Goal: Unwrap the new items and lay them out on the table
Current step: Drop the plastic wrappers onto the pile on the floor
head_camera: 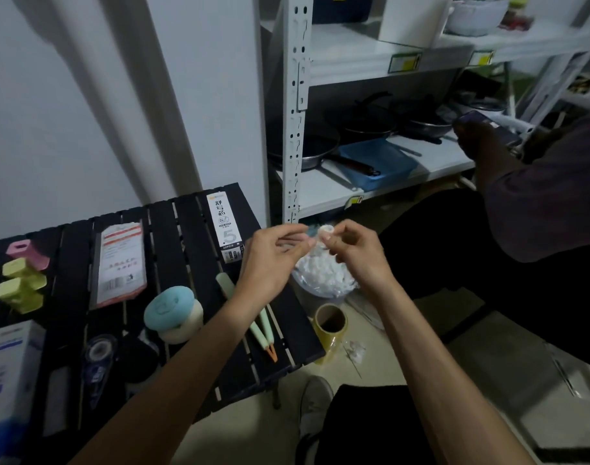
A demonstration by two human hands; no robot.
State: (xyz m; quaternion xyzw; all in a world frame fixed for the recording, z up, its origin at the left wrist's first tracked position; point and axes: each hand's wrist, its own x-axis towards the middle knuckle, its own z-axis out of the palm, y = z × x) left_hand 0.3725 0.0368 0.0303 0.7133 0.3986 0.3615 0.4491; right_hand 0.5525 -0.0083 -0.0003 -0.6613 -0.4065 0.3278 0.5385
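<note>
Two hands hovered past the slatted surface (164,236) edge: left hand (273,260) and right hand (357,256), fingers clamped on one small clear-wrapped white item (324,233).

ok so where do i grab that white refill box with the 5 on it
Pinch the white refill box across its narrow width, about mid-length, from above. It lies flat on the slatted table with both long sides free, so thumb and fingers can drop either side; an end grip would probably let it swing.
</note>
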